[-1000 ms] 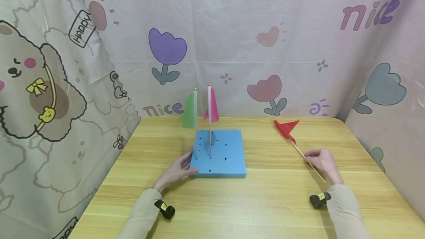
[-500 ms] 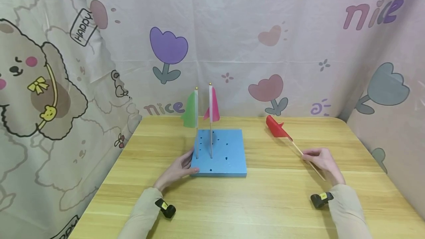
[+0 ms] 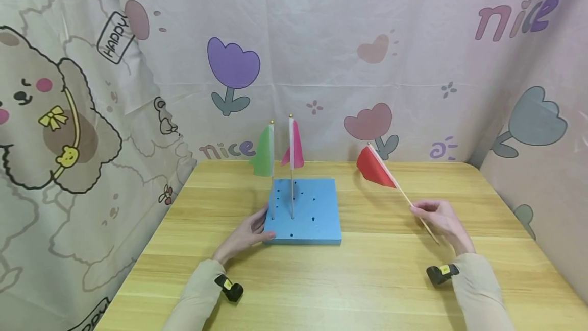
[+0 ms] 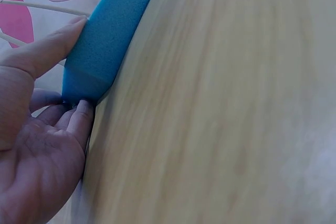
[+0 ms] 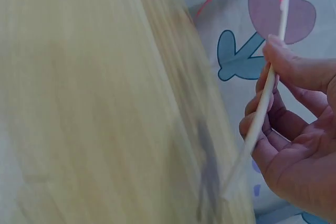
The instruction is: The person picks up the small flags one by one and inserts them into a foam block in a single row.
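Observation:
My left hand holds the near left corner of a square blue foam block, thumb over the top and fingers against the side. In the left wrist view, the fingertips press the end of the blue foam block. A green flag and a pink flag stand upright in the block's holes. To the right of it, my right hand pinches the thin stick of a red flag, which tilts up to the left. Thumb and fingers grip the stick in the right wrist view.
Several small dark holes dot the top of the block. It rests on a light wood table, with a printed cloth hanging behind. A small black camera sits at each wrist, over beige sleeves.
The red flag has risen and swung left toward the block, its cloth now hanging below the stick. My right hand has moved slightly left and up. My left hand keeps its hold on the block.

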Demonstrator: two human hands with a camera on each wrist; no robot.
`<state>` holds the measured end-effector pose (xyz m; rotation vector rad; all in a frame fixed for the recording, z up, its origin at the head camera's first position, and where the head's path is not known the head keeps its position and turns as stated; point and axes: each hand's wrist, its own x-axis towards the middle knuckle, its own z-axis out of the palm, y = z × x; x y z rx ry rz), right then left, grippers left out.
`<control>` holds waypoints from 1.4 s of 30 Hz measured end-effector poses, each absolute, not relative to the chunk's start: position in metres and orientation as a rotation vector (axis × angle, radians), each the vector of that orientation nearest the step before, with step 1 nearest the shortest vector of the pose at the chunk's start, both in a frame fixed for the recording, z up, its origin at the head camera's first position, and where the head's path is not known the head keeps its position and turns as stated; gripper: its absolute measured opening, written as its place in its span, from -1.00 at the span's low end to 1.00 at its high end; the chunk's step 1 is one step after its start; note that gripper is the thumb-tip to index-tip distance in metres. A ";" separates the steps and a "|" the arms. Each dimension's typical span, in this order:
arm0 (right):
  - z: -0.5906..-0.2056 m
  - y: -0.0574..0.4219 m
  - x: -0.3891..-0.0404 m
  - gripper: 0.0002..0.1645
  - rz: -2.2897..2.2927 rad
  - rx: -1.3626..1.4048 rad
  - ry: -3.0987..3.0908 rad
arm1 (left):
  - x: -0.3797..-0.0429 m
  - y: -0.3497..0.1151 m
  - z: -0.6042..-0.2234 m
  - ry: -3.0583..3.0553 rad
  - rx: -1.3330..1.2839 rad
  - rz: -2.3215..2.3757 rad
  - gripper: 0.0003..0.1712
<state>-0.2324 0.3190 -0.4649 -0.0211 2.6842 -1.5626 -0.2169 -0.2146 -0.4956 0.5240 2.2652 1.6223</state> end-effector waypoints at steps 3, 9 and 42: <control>-0.462 0.317 -0.233 -0.56 -1.593 -0.061 2.690 | -0.217 -0.214 -0.496 2.265 0.523 1.621 0.06; -0.458 0.306 -0.235 -0.57 -1.629 -0.083 2.692 | -0.218 -0.215 -0.496 2.269 0.525 1.616 0.07; -0.437 0.207 -0.260 -0.83 -2.096 -0.438 2.177 | -0.217 -0.215 -0.497 2.291 0.524 1.588 0.06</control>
